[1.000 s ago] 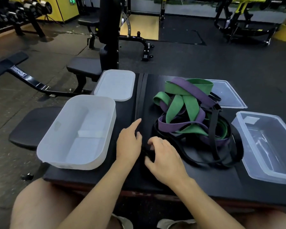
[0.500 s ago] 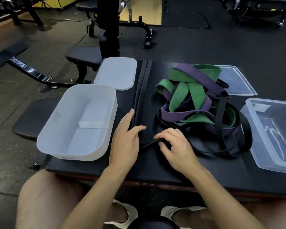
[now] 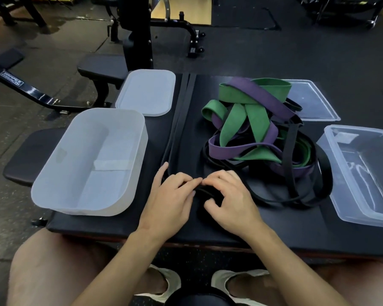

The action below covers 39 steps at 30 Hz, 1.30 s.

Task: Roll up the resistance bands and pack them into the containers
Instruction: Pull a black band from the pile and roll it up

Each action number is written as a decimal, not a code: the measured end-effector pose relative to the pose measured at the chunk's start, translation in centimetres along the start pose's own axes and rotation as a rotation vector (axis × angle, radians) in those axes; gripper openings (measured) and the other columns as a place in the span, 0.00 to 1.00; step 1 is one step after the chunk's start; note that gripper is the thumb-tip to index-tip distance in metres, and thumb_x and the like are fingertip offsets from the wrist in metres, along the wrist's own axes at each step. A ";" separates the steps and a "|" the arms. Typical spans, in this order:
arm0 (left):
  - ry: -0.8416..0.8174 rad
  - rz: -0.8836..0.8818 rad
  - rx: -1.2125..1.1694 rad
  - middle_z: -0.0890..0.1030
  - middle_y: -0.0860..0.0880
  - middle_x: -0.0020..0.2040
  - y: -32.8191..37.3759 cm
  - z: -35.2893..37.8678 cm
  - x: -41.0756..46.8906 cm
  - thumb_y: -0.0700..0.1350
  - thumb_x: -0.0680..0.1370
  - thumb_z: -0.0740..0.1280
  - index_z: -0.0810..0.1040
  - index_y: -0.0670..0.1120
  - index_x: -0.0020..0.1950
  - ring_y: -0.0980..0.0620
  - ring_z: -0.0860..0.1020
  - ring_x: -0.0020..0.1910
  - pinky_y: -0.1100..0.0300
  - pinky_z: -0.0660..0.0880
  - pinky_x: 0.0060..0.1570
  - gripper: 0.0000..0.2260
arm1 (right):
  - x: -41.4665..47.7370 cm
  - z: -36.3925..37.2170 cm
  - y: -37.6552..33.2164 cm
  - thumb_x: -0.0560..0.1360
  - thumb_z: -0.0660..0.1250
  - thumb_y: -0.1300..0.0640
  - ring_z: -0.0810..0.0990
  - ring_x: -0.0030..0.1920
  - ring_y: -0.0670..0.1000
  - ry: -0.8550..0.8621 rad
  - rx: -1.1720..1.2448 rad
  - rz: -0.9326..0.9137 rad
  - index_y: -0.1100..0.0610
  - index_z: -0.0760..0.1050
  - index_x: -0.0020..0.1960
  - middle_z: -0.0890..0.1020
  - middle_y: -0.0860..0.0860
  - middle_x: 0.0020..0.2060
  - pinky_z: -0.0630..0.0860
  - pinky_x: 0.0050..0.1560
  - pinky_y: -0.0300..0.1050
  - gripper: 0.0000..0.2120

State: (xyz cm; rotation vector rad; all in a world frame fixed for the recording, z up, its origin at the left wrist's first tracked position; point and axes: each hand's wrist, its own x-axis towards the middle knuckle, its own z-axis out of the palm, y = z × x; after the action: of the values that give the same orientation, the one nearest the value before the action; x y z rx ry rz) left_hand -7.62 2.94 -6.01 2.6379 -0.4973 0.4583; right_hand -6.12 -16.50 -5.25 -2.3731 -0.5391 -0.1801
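Tangled green, purple, black bands (image 3: 255, 120) heaped mid-table, frosted container (image 3: 80, 212) left, clear container (image 3: 338, 195) right, both lidless

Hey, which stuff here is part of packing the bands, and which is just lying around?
Job: black band, gripped by left hand and right hand; tangled band pile; frosted container; clear container; frosted lid; clear lid.
Lying about: weight bench; machine frame.
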 end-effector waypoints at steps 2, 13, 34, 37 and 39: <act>0.031 0.008 -0.007 0.79 0.54 0.51 0.0 -0.1 -0.1 0.41 0.80 0.68 0.83 0.48 0.65 0.54 0.80 0.49 0.47 0.59 0.79 0.14 | -0.1 0.0 0.0 0.70 0.66 0.56 0.72 0.58 0.42 0.024 -0.009 0.014 0.52 0.81 0.61 0.77 0.38 0.54 0.71 0.61 0.36 0.20; -0.040 0.028 -0.060 0.78 0.59 0.55 0.1 -0.6 -1.5 0.56 0.83 0.61 0.81 0.53 0.65 0.57 0.76 0.56 0.53 0.65 0.69 0.15 | -1.2 0.2 0.4 0.78 0.71 0.64 0.77 0.53 0.47 0.041 -0.022 -0.162 0.55 0.78 0.61 0.80 0.44 0.52 0.74 0.57 0.39 0.13; -0.122 0.058 -0.163 0.77 0.62 0.52 -0.1 -0.9 -1.6 0.46 0.81 0.65 0.78 0.55 0.57 0.60 0.74 0.58 0.54 0.56 0.76 0.06 | -1.5 0.4 0.4 0.75 0.71 0.68 0.77 0.50 0.47 0.082 -0.069 -0.172 0.57 0.78 0.56 0.79 0.46 0.50 0.74 0.55 0.39 0.12; -0.113 0.073 -0.162 0.77 0.62 0.55 -0.2 -0.8 -1.5 0.47 0.82 0.64 0.79 0.56 0.58 0.60 0.73 0.65 0.52 0.55 0.76 0.07 | -1.6 0.6 0.4 0.76 0.72 0.66 0.78 0.52 0.45 0.124 -0.071 -0.134 0.58 0.78 0.61 0.80 0.47 0.53 0.74 0.58 0.36 0.14; -0.097 0.080 -0.166 0.78 0.62 0.57 -0.3 -0.6 -1.5 0.47 0.83 0.64 0.79 0.56 0.58 0.59 0.71 0.70 0.49 0.56 0.76 0.07 | -1.6 0.6 0.5 0.76 0.73 0.64 0.79 0.49 0.46 0.175 -0.076 -0.095 0.59 0.80 0.59 0.81 0.48 0.52 0.76 0.55 0.38 0.13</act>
State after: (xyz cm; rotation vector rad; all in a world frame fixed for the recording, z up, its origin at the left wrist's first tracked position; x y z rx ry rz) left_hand -8.94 3.88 -6.13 2.4955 -0.6447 0.3006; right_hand -7.30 -16.97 -6.46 -2.3776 -0.5695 -0.4536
